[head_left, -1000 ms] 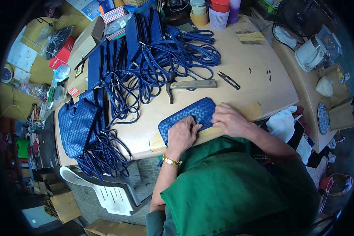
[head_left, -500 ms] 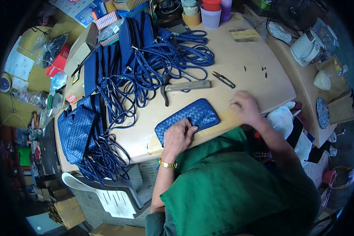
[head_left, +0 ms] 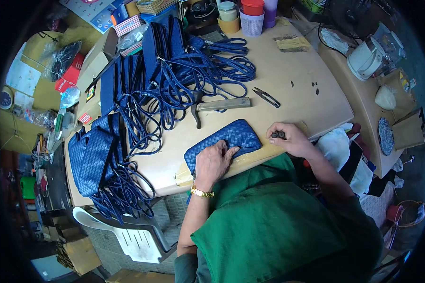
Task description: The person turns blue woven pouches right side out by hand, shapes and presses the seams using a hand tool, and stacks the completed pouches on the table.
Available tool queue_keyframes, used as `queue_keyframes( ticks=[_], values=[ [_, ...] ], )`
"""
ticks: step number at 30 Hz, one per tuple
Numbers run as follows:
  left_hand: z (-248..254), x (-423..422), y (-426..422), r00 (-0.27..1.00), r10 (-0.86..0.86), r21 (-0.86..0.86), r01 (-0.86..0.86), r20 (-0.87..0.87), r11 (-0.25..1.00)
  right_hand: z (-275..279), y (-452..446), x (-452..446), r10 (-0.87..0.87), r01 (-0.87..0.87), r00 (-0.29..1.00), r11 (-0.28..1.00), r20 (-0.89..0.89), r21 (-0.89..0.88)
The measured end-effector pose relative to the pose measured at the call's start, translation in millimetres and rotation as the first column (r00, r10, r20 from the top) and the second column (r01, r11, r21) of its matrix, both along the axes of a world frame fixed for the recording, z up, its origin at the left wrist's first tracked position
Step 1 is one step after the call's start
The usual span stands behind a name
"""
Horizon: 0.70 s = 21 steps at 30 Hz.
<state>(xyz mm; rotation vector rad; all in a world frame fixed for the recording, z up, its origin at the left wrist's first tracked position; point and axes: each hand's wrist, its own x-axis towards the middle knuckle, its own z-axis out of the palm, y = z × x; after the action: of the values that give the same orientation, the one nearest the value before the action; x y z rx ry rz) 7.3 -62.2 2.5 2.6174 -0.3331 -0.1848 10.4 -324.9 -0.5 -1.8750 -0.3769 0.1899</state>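
A blue woven pouch [head_left: 243, 134] lies flat near the table's front edge. My left hand [head_left: 213, 162] presses on its near left part, fingers bent and thumb along the near edge. Just right of the pouch, my right hand [head_left: 292, 140] is closed around a small dark brown lump [head_left: 278, 135], whose exact kind I cannot make out. Behind the pouch lie a hammer [head_left: 222, 104] with a wooden handle and a pair of thread snips [head_left: 267, 97].
Blue woven pouches [head_left: 92, 160] with coiled straps [head_left: 231, 70] cover the table's left and back. A purple-white cup [head_left: 251, 24] stands at the back. Small dark bits [head_left: 315, 87] lie on the right of the table [head_left: 326, 111]. A white stool [head_left: 139, 245] stands below.
My right hand has come down and slightly left toward the pouch, and the dark lump now shows in its fingers. My left hand stays on the pouch.
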Motion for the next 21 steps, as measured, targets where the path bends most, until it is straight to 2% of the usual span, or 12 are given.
queue_keyframes(
  ticks=[2,3,6,7,10,12,14,16,17,18,20,21],
  values=[
    [-1,-1,0,1.0,0.017,-0.028,-0.017,-0.004,0.999,4,13,-3,-0.029,0.08,0.955,0.983,0.294,-0.163],
    [-1,-1,0,1.0,0.028,-0.025,-0.028,-0.01,0.999,19,22,-10,-0.04,0.076,0.988,0.967,0.15,-0.243],
    [-1,-2,0,0.999,0.042,-0.024,-0.043,-0.014,0.999,28,57,-32,-0.089,0.099,0.994,0.982,0.064,-0.163],
    [-1,-2,0,0.999,0.047,-0.029,-0.047,-0.015,0.998,16,60,-34,0.018,0.036,0.969,0.977,0.245,-0.212],
    [0,-2,0,0.998,0.045,-0.03,-0.046,-0.043,0.999,-15,60,-29,0.126,0.036,0.885,0.942,0.448,-0.334],
    [0,-2,0,0.998,0.047,-0.033,-0.048,-0.042,0.998,-17,52,-27,0.125,0.051,0.882,0.934,0.455,-0.354],
    [1,-2,2,0.998,0.043,-0.029,-0.044,-0.04,0.999,-10,33,-20,0.0,0.151,0.891,0.943,0.455,-0.296],
    [-1,-2,1,0.997,0.053,-0.03,-0.055,-0.048,0.998,-4,0,-1,-0.235,0.403,0.88,0.828,0.412,-0.389],
    [-1,-2,1,0.997,0.051,-0.031,-0.053,-0.051,0.998,4,-8,2,-0.384,0.411,0.911,0.88,0.154,-0.238],
    [-1,0,1,0.998,0.051,-0.027,-0.052,-0.038,0.998,12,-2,2,-0.381,0.41,0.911,0.88,0.159,-0.239],
    [-2,-1,1,0.999,0.041,-0.019,-0.041,-0.037,0.999,18,35,-14,-0.02,0.103,0.931,0.972,0.365,-0.209],
    [-2,-2,1,0.998,0.043,-0.028,-0.044,-0.04,0.999,10,54,-20,0.05,0.022,0.907,0.986,0.418,-0.165]
  ],
)
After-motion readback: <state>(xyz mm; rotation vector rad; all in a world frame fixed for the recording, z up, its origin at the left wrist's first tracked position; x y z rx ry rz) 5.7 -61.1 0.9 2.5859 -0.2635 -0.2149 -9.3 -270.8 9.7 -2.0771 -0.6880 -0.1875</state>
